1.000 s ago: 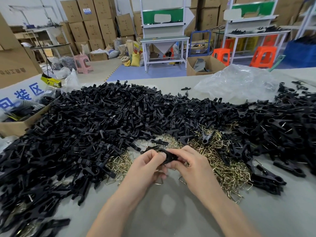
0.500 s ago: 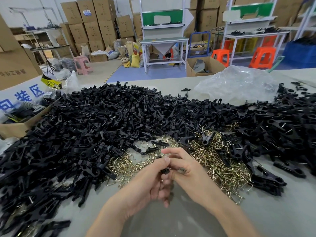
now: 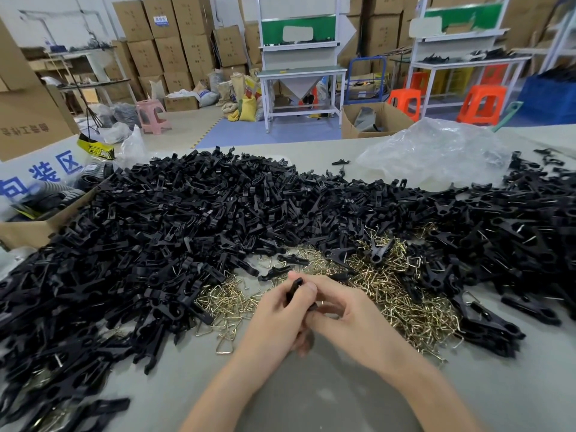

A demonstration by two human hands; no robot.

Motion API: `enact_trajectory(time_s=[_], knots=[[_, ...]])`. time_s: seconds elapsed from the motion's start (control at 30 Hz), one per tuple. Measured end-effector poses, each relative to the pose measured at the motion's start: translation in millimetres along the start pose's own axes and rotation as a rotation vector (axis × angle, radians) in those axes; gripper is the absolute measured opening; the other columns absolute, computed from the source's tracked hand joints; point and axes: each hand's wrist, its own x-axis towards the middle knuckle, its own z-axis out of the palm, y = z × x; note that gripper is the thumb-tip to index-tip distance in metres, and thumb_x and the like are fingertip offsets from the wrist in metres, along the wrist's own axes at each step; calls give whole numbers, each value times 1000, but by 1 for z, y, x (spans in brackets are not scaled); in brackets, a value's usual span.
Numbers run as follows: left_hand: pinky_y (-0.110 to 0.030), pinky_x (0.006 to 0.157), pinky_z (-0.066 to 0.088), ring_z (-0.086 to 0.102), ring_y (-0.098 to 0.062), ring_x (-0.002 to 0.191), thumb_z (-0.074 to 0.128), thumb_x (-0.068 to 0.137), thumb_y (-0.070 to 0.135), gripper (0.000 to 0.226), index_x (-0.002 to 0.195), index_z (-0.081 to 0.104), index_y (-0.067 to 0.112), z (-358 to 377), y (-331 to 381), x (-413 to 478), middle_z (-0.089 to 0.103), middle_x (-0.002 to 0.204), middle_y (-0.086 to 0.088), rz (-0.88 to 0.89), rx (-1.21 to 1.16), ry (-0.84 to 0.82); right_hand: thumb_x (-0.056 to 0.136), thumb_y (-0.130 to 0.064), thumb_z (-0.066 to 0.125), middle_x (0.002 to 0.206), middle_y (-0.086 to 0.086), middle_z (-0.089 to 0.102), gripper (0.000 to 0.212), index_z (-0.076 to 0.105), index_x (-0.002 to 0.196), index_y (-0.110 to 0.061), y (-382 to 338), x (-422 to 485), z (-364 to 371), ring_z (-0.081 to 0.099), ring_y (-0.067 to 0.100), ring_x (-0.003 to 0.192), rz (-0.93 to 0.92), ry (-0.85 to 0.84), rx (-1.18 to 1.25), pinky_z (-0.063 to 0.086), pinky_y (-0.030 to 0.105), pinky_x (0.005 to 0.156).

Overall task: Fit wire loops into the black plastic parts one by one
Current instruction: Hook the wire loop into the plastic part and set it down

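Observation:
Both my hands meet over the grey table (image 3: 311,397) at centre. My left hand (image 3: 280,319) grips a black plastic part (image 3: 294,288) that stands nearly upright between thumb and fingers. My right hand (image 3: 343,316) curls its fingers against the same part, with a glint of a wire loop (image 3: 321,304) at its fingertips. A big heap of black plastic parts (image 3: 187,219) covers the table to the left and behind. A pile of brass-coloured wire loops (image 3: 396,294) lies just beyond my hands and to the right.
More black parts (image 3: 514,238) spread along the right side. A crumpled clear plastic bag (image 3: 436,151) lies at the back right. An open cardboard box (image 3: 37,226) stands at the left edge. Bare table surface lies in front of my forearms.
My hands have drawn slightly toward me and closer together. The black part turned from lying crosswise between them to standing nearly upright in my left hand.

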Motion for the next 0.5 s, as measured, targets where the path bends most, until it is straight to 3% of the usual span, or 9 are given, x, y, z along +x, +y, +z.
enact_trajectory(time_s=[0.1, 0.2, 0.3, 0.4, 0.5], knots=[[-30, 43, 34, 32, -17, 34, 60, 79, 48, 48, 86, 58, 1, -2, -3, 2, 39, 51, -7, -13, -52, 3, 96, -6, 66, 105, 4, 73, 50, 61, 136, -36, 0, -1, 0, 75, 27, 78, 32, -20, 105, 61, 37, 76], [-28, 42, 32, 28, -13, 34, 63, 79, 46, 42, 79, 63, 4, -3, -3, 4, 37, 53, -6, -14, -140, -18, 96, -12, 70, 101, 11, 75, 49, 57, 141, -26, 0, 0, 1, 75, 35, 80, 57, -82, 204, 60, 39, 74], [-23, 37, 35, 24, -8, 31, 62, 87, 36, 32, 59, 60, 21, -3, 1, 3, 32, 45, 0, -12, -211, -78, 87, -25, 79, 104, 16, 76, 62, 55, 144, -26, 2, 1, -2, 74, 34, 88, 81, -61, 222, 58, 48, 84], [-23, 39, 35, 21, -9, 30, 56, 90, 28, 30, 64, 54, 14, -3, 3, 2, 31, 42, 1, -48, -252, -78, 77, -43, 82, 103, 12, 77, 70, 58, 142, -30, 3, 1, -5, 73, 27, 91, 79, -33, 191, 53, 56, 98], [-24, 40, 35, 21, -10, 31, 56, 88, 27, 26, 71, 47, 9, -3, 3, 3, 30, 43, 1, -57, -230, -63, 78, -38, 78, 109, 5, 77, 62, 61, 137, -29, 0, 1, -3, 73, 15, 91, 82, -16, 162, 52, 54, 100]])
